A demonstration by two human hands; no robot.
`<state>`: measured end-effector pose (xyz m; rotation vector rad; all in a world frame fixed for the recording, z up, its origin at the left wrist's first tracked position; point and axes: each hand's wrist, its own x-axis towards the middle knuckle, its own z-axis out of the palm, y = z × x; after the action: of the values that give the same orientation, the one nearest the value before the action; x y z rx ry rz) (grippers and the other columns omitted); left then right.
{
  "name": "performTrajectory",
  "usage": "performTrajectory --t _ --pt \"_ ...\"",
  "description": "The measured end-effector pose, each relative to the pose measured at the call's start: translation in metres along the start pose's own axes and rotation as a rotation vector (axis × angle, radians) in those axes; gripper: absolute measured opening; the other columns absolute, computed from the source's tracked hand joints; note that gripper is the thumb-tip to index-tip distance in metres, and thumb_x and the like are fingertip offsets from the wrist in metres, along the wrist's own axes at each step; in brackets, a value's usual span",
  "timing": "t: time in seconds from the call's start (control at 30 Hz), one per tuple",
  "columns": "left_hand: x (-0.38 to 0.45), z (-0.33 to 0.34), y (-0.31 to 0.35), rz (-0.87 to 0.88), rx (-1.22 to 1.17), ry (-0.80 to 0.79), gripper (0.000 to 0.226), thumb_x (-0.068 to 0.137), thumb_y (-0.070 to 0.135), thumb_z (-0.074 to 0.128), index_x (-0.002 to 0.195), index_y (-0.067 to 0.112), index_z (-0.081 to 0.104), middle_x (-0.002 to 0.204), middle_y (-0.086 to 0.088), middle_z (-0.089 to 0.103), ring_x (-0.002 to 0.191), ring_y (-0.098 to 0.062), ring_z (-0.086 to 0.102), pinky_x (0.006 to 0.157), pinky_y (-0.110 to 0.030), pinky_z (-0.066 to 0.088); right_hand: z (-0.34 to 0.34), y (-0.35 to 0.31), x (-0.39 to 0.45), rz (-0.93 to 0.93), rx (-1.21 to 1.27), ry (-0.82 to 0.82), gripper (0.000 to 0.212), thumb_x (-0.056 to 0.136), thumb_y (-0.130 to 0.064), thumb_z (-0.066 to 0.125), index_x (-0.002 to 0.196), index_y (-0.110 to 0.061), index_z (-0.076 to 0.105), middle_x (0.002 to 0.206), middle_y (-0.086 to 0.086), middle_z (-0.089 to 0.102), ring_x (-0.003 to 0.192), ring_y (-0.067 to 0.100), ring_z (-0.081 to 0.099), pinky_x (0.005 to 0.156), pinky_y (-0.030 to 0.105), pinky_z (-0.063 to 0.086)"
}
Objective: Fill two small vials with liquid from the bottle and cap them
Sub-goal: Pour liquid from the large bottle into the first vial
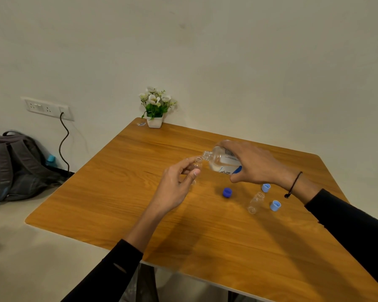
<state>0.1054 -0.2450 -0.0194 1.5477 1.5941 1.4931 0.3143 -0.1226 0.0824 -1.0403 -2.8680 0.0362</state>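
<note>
My right hand [252, 164] is wrapped around the clear bottle [222, 161], fingers over the top and thumb underneath, and I hold it tipped on its side above the wooden table [122, 192], its open neck pointing left. My left hand [175, 188] pinches a small glass vial [197, 163] between thumb and fingertips, holding it up off the table so that its mouth sits right at the bottle's neck; the two look as if they touch, though I cannot tell for sure. The bottle has clear liquid pooled along its lower side. I cannot make out how much liquid is in the vial. On the table below my right hand lies a dark blue cap [227, 192], and to its right a second vial [255, 202] stands uncapped, between two light blue caps [266, 187] [275, 205] that sit open side up, one just behind it and one just beside it on the right. A black cord bracelet [294, 184] circles my right wrist. At the far corner of the table stands a white pot of flowers [155, 106], and a grey backpack [15, 168] rests on the floor to the left against the wall.
</note>
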Motion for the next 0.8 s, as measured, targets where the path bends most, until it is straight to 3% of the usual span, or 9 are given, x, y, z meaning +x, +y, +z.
performTrajectory --t 0.6,0.8 --pt "-0.0012 0.0015 0.0043 -0.017 0.007 -0.003 0.041 0.107 0.025 0.065 0.148 0.023 0.063 0.122 0.003 0.077 0.114 -0.015 0.072 0.089 -0.049 0.067 -0.0007 0.0032 -0.0005 -0.009 -0.015 -0.001 0.097 0.076 -0.039 0.087 0.156 -0.034 0.033 0.143 -0.008 0.056 0.120 0.019 0.054 0.075 0.032 0.048" --pt "-0.0017 0.0012 0.0056 -0.011 0.009 0.002 0.042 0.107 0.025 0.065 0.148 0.023 0.063 0.121 0.001 0.077 0.114 -0.018 0.072 0.088 -0.049 0.066 -0.0017 0.0025 -0.0018 -0.012 -0.017 -0.002 0.098 0.075 -0.039 0.086 0.156 -0.035 0.032 0.145 -0.009 0.054 0.121 0.020 0.054 0.078 0.036 0.055"
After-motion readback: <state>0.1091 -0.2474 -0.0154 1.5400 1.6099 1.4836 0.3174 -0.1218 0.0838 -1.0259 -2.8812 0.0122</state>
